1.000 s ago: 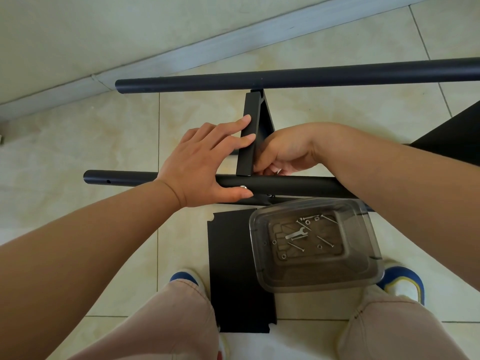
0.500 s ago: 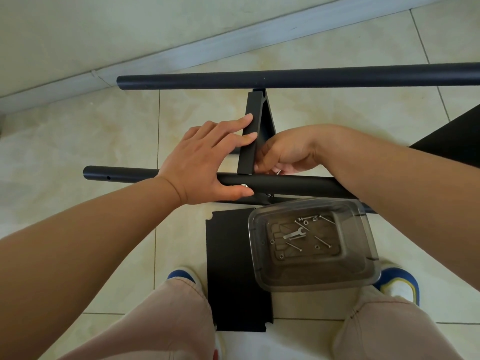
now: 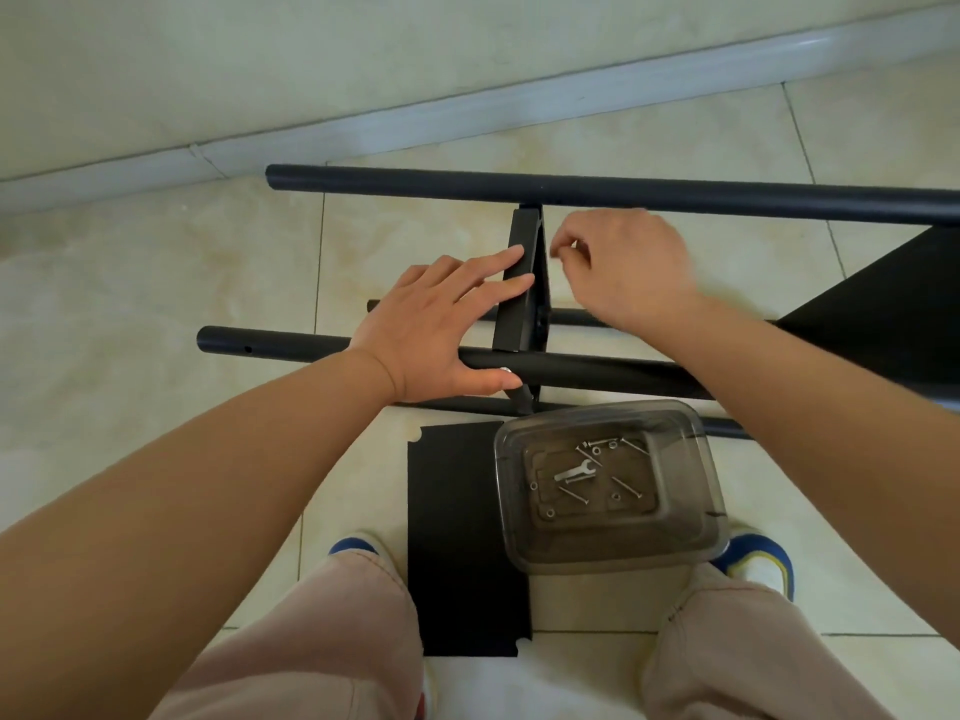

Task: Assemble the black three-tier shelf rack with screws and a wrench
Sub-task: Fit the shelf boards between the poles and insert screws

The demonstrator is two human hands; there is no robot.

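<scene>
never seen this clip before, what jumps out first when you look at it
Two bare forearms reach in over black tubes lying on the tiled floor: the left hand presses flat on the upright black shelf panel and the near tube. The right hand hangs just right of that panel, fingers curled. Nearer the knees, a clear plastic box holds screws and a small wrench.

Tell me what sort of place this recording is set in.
Probably an indoor room of a home, worked on at floor level: glossy beige floor tiles, a pale baseboard along the wall, and black rack parts spread out beside a clear container of screws.
</scene>
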